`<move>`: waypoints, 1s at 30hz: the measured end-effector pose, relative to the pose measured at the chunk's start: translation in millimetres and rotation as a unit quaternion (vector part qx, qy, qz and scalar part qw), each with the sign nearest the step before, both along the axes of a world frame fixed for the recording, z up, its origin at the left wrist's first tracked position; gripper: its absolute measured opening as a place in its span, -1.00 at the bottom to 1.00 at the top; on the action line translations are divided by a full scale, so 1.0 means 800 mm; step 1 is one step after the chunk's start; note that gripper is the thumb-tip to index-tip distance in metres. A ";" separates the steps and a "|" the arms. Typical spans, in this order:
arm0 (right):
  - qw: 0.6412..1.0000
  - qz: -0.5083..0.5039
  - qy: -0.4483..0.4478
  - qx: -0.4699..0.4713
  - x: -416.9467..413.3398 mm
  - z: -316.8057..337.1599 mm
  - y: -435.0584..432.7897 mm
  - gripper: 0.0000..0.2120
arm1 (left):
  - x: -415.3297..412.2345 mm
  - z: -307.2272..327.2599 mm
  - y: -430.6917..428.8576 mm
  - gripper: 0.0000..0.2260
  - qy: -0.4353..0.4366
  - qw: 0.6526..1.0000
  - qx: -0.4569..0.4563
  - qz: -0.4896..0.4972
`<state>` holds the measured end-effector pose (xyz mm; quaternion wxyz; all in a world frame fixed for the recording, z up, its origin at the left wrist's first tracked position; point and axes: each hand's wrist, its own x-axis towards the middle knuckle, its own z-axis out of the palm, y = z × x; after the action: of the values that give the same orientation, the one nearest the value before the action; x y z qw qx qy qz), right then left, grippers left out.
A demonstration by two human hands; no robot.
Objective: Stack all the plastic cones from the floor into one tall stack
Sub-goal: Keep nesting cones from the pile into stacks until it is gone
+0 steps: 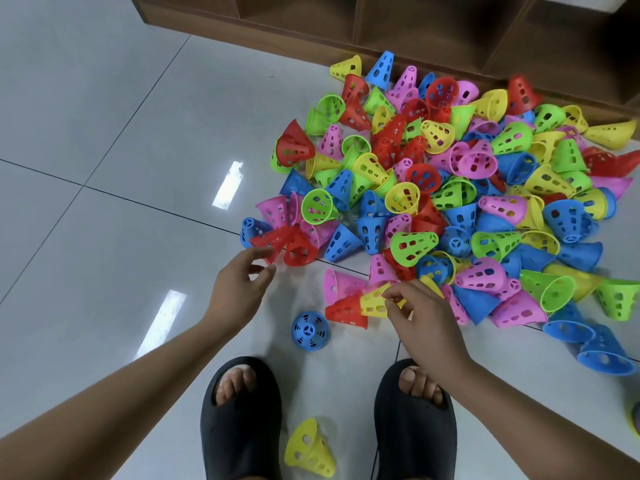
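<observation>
Well, the right hand (420,315) pinches a yellow perforated plastic cone (373,301), but the left hand (239,289), fingers (259,253) spread and empty, may scatter the red plastic cones (299,249).

Grey tiled floor (104,140) bears scattered cones (450,188).

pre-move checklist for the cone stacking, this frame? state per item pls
1. Right hand grips the yellow cone: ok.
2. Yellow cone nested with the red cone: looks so; depth cannot tell.
3. Left hand free for the next pick: ok, holds nothing.
4. Left hand touching the blurred red cones: cannot tell.
5. Strays gathered: not ok; the blue cone and the stray yellow cone sit apart from the pile.
</observation>
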<state>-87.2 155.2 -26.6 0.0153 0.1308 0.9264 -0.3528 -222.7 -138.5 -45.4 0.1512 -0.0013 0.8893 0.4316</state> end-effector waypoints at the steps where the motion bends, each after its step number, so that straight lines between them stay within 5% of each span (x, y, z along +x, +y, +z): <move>1: 1.000 -0.003 0.009 -0.003 -0.001 0.007 0.000 -0.89 | 0.003 0.003 -0.001 -0.84 0.009 1.000 0.006 0.017; 7: 0.997 -0.060 0.030 -0.050 -0.007 0.039 -0.004 -0.79 | 0.025 0.029 -0.014 -0.95 0.020 0.994 0.048 0.097; 11: 0.971 -0.131 0.028 -0.196 -0.014 0.047 -0.010 -0.80 | 0.037 0.046 -0.012 -0.92 -0.030 0.987 0.143 0.072; 14: 0.926 -0.179 -0.010 -0.333 -0.019 0.042 -0.012 -0.86 | 0.049 0.051 -0.004 -0.83 -0.090 0.974 0.205 0.038; 18: 0.809 -0.221 -0.071 -0.540 -0.018 0.037 -0.017 -0.83 | 0.063 0.044 0.004 -0.84 -0.133 0.966 0.223 0.001; 23: 0.733 -0.201 -0.145 -0.634 -0.011 0.028 -0.035 -0.81 | 0.076 0.017 0.009 -0.83 -0.169 0.968 0.183 -0.029; 26: 0.722 -0.203 -0.164 -0.641 -0.006 0.019 -0.046 -0.81 | 0.080 -0.002 0.009 -0.83 -0.168 0.973 0.155 -0.028; 30: 0.775 -0.148 -0.186 -0.586 -0.001 0.005 -0.059 -0.85 | 0.085 -0.016 0.012 -0.83 -0.154 0.980 0.122 -0.017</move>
<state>-87.6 108.1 -22.4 0.2087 0.2948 0.4891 -0.7939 -154.6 -129.2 -58.1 0.2921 -0.0345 0.7963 0.5286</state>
